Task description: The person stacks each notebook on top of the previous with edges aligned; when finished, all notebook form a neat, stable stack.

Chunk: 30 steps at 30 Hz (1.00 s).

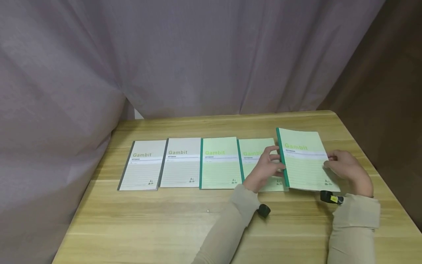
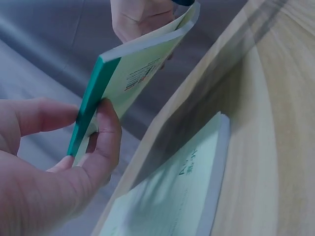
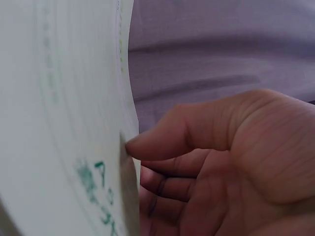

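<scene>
A pale-green rectangular paper notebook [image 1: 304, 161] is raised at right of the head view. The left hand [image 1: 265, 167] pinches its dark-green spine [image 2: 92, 96], the right hand [image 1: 349, 168] its opposite edge [image 1: 322, 146]; light, even pressure should limit bending (it bows slightly).

Free room on the table [image 1: 132, 223] beside the left sleeve [image 1: 227, 227] ends at 4 flat notebooks [image 1: 219, 167] behind.

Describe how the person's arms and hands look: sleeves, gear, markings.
The left sleeve and right sleeve are long and beige, with broad cuffs. A small black device sits beside the left one; another, with a yellow label, beside the right. Left hand and right hand wear no gloves.
</scene>
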Motion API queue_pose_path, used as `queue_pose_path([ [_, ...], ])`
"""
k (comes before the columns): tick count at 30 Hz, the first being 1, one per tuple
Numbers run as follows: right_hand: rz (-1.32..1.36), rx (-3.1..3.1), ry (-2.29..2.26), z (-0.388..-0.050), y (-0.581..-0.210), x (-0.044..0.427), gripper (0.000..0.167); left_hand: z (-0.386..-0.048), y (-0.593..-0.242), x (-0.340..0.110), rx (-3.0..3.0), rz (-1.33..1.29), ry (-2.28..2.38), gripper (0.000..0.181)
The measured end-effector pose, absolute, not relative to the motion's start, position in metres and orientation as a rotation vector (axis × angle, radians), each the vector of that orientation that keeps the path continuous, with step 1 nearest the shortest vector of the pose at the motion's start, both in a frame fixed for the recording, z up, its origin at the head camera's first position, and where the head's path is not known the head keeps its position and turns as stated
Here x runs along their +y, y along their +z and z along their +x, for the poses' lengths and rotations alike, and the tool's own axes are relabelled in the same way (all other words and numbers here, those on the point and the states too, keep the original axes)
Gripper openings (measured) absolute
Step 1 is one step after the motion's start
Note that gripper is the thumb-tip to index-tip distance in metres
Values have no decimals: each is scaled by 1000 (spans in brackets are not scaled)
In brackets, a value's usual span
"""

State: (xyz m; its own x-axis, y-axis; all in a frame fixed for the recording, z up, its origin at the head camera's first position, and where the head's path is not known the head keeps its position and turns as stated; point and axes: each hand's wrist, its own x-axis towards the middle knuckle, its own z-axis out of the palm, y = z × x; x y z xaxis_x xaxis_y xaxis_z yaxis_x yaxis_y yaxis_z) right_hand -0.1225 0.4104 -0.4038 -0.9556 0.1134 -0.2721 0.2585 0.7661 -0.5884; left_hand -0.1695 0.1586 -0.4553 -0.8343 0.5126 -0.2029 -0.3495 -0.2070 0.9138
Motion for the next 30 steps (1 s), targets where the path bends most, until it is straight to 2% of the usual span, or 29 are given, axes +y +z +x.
queue_pose_path([
  [14, 285, 2747, -1075, -122, -389, 392, 50, -180, -449, 145, 1506, 194, 2127, 66],
  [30, 231, 2848, -1352, -125, -402, 377, 50, -181, -450, 138, 1589, 157, 2220, 65],
])
